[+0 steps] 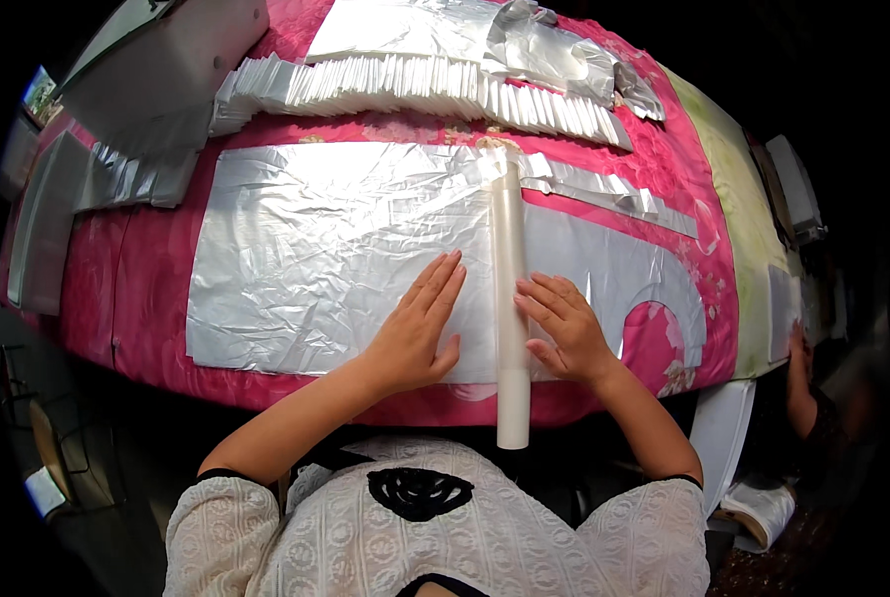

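Observation:
A large crinkled, shiny white plastic sheet (296, 259) lies spread over the table. Across it, pointing away from me, rests a pale cylindrical tube (510, 298); its near end juts past the table edge. My left hand (415, 328) is flat, fingers stretched out, over the sheet left of the tube. On the tube's other side is my right hand (566, 326), open, its fingertips at or very near the tube. Under that hand a smoother pale plastic piece (604, 259) continues, ending in a curved cutout at the right.
A long row of folded white plastic (395, 85) runs behind the sheet, with more shiny plastic (405, 28) beyond. Gathered plastic strips (604, 187) lie right of the tube's far end. A box (166, 70) stands far left on the pink cloth (146, 289). Another person's hand (798, 343) shows at right.

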Action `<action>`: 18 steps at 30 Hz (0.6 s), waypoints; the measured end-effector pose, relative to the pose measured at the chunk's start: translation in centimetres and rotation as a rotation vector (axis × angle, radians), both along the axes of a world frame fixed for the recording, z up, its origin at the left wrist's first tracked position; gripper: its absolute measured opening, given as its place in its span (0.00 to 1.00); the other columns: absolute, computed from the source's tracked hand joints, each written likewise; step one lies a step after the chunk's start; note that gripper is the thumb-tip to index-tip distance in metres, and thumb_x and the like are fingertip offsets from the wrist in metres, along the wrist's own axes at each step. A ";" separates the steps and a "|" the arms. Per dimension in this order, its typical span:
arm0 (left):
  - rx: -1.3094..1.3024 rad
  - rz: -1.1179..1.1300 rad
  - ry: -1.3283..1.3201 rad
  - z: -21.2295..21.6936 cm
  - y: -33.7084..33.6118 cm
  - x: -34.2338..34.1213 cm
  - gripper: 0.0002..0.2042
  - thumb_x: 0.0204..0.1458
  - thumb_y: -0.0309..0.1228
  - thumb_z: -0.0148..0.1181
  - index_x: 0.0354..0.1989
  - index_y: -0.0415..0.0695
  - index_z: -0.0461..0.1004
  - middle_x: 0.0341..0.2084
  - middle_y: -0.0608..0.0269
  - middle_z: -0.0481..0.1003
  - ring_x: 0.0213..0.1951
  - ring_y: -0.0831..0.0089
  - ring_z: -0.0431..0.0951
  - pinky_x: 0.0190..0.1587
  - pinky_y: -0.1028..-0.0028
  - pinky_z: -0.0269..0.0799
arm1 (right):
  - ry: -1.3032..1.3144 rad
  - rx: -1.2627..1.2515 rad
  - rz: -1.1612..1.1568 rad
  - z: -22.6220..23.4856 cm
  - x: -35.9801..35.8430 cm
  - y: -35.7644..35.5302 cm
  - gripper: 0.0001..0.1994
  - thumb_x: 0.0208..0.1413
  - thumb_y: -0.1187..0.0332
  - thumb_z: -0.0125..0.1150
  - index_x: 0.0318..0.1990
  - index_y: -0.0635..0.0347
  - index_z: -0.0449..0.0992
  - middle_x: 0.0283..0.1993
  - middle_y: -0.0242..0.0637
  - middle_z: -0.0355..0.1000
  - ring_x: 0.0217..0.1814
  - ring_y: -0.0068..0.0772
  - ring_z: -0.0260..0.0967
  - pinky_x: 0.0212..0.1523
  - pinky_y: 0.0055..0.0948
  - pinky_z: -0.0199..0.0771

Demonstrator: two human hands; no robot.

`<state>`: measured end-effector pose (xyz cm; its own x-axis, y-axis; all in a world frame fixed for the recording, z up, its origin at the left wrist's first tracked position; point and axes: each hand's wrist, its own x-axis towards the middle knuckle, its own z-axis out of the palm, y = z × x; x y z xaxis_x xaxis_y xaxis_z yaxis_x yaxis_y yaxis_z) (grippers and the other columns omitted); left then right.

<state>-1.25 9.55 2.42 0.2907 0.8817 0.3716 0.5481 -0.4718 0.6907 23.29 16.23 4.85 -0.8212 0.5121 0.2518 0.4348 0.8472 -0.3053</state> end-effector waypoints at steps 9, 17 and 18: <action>-0.261 0.463 -0.368 0.5 -10.0 -12.9 0.25 0.56 0.32 0.41 0.62 0.37 0.51 0.62 0.53 0.54 0.62 0.62 0.55 0.61 0.66 0.51 | 0.145 -0.663 0.757 -0.3 -16.9 -5.5 0.25 0.58 0.52 0.46 0.55 0.62 0.65 0.58 0.43 0.64 0.64 0.44 0.55 0.64 0.45 0.47; -0.333 0.748 -0.542 1.6 -18.9 -17.6 0.22 0.58 0.36 0.40 0.58 0.37 0.59 0.54 0.57 0.64 0.51 0.70 0.67 0.55 0.71 0.59 | 0.219 -0.201 0.704 0.6 -27.2 -3.1 0.20 0.54 0.57 0.53 0.50 0.61 0.69 0.53 0.41 0.66 0.60 0.42 0.59 0.60 0.41 0.57; -0.330 0.763 -0.544 1.6 -19.7 -17.8 0.21 0.58 0.36 0.40 0.57 0.36 0.60 0.53 0.58 0.65 0.49 0.71 0.67 0.54 0.71 0.60 | 0.103 -0.031 0.609 -0.1 -27.5 -1.9 0.22 0.55 0.56 0.51 0.52 0.60 0.68 0.56 0.40 0.64 0.62 0.41 0.57 0.62 0.42 0.53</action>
